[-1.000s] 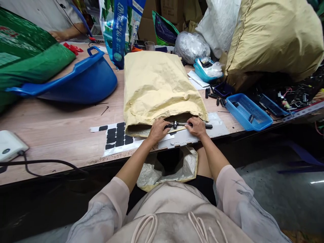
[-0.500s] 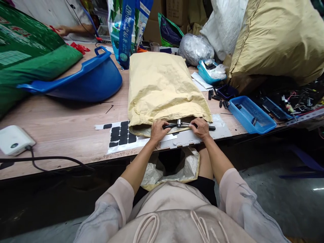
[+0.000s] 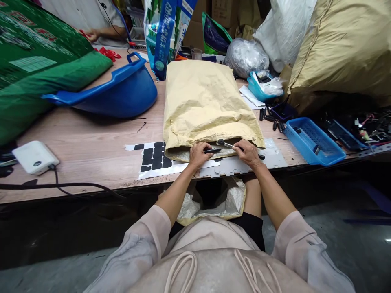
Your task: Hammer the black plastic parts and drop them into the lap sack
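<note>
My left hand (image 3: 199,154) is closed on a slim black piece (image 3: 214,150), like a short handle, which points right out of the fingers. My right hand (image 3: 248,152) grips a metal-shafted tool (image 3: 226,144) with a round dark head; a black end shows beyond the palm. The tool's head and the black piece are apart. Both hands are at the open mouth of a yellow woven sack (image 3: 204,97) lying on the workbench. Under its left front corner is a white sheet with black rounded-square stickers (image 3: 152,156).
A blue basin (image 3: 119,95) and a white box with a cable (image 3: 35,156) are on the left. To the right stand a blue basket (image 3: 314,140), small black parts (image 3: 270,117) and a large stuffed sack (image 3: 342,53). Another person's hand (image 3: 93,34) shows at the back left.
The tool's head has come away from the black piece and tilted up, turning its round face towards me. My hands stay at the sack's mouth; the whole view has shifted.
</note>
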### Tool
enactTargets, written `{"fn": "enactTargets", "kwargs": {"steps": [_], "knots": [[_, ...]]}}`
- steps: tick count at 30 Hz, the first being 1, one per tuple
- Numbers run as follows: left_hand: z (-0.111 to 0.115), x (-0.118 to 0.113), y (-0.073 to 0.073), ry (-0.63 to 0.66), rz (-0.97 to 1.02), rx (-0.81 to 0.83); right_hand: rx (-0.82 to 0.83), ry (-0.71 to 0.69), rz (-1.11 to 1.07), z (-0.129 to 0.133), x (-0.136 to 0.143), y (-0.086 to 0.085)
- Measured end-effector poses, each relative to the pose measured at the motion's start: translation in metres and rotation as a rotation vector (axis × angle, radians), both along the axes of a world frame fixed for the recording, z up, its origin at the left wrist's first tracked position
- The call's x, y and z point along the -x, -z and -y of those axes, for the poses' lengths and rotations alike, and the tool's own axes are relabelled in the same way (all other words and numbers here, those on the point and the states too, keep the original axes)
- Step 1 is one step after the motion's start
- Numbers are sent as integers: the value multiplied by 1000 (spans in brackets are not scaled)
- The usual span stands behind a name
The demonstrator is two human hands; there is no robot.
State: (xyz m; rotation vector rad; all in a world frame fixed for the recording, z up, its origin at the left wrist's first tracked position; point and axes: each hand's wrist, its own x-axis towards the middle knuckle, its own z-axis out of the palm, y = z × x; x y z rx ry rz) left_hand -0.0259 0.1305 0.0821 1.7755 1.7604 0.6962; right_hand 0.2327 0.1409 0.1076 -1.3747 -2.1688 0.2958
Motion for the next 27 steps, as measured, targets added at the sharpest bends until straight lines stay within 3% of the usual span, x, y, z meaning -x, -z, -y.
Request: {"fn": "enactTargets", "kwargs": {"steps": [4,14,27], "knots": [[-1,-1,1,-2,11,10,32,-41,0,0,10,-5],[-1,-1,-2,12,-2,10,168,-10,21,3,14,2],[-1,-1,1,7,28,1,120,-4,-79,-8,14,-15]]}}
